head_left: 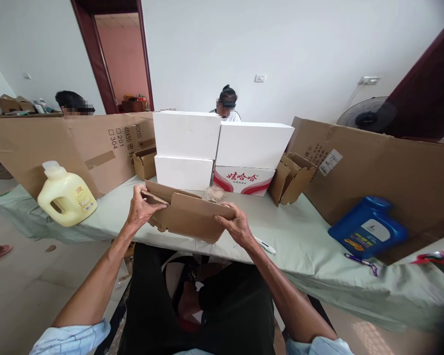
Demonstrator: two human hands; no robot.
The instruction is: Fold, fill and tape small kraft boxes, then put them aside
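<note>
A brown cardboard box, partly folded with flaps standing up, is held between my two hands above the table's front edge. My left hand grips its left end, thumb along the near face and fingers behind. At the right end my right hand pinches the upper corner, thumb on the front panel. Just behind the box lies a crumpled clear plastic bag. A white utility knife or similar slim tool rests on the cloth beside my right wrist.
White boxes are stacked behind, one with red lettering. Smaller cardboard boxes flank them. A yellow jug stands left, a blue bottle right. Large cardboard panels border the table. Two people sit beyond.
</note>
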